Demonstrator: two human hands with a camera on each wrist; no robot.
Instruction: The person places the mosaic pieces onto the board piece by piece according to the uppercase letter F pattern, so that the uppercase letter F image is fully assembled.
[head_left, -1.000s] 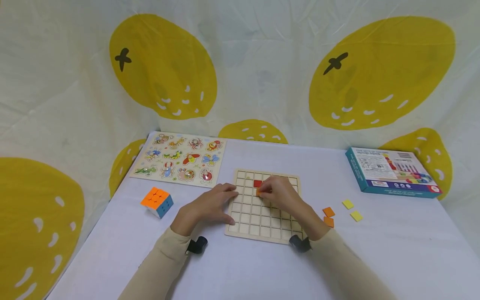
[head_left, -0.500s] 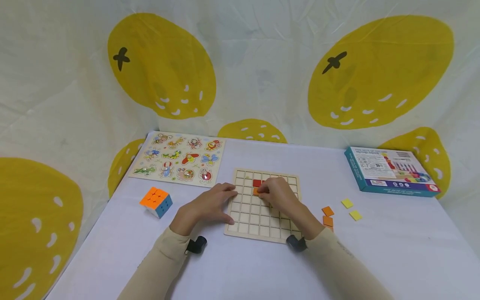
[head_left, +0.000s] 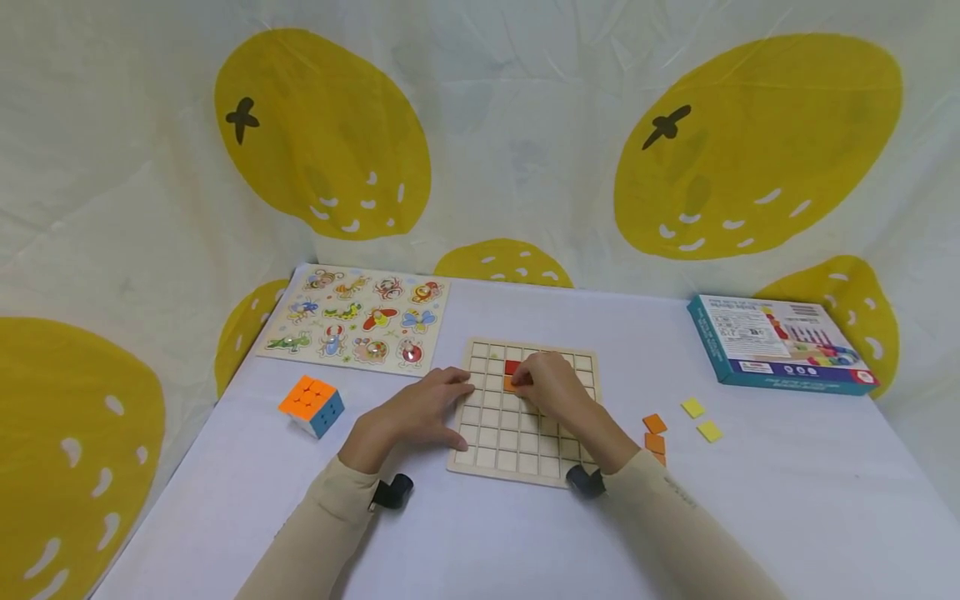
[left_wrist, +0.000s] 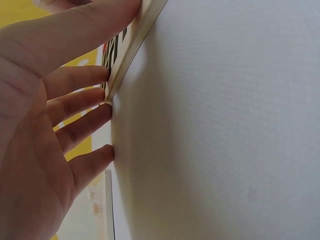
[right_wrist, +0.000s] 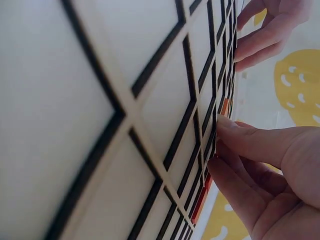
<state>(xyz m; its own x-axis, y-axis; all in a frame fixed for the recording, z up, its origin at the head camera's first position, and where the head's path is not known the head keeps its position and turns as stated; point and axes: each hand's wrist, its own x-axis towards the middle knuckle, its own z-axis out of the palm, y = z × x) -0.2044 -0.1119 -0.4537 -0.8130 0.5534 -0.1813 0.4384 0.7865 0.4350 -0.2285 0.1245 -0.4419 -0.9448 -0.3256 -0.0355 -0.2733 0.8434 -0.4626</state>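
A wooden grid board (head_left: 506, 440) lies flat in the middle of the table. One of its cells holds a red tile (head_left: 512, 367), with an orange tile (head_left: 509, 384) just in front of it. The right hand (head_left: 555, 387) pinches at this orange tile with thumb and fingertips, hiding part of it and the cells to its right. In the right wrist view, the thumb meets the board beside the orange tile (right_wrist: 225, 106); the red tile (right_wrist: 200, 202) shows below the fingers. The left hand (head_left: 420, 410) rests along the board's left edge, fingers spread and relaxed, thumb near the front corner.
Right of the board lie several loose orange tiles (head_left: 655, 442) and two yellow tiles (head_left: 708, 431). A speed cube (head_left: 313, 404) stands at the left. Behind it is an insect peg puzzle (head_left: 352, 321). A teal toy box (head_left: 783, 343) lies at the back right.
The right hand and forearm have shifted slightly left, with the fingertips staying at the orange tile. The left hand keeps its place on the board's edge.
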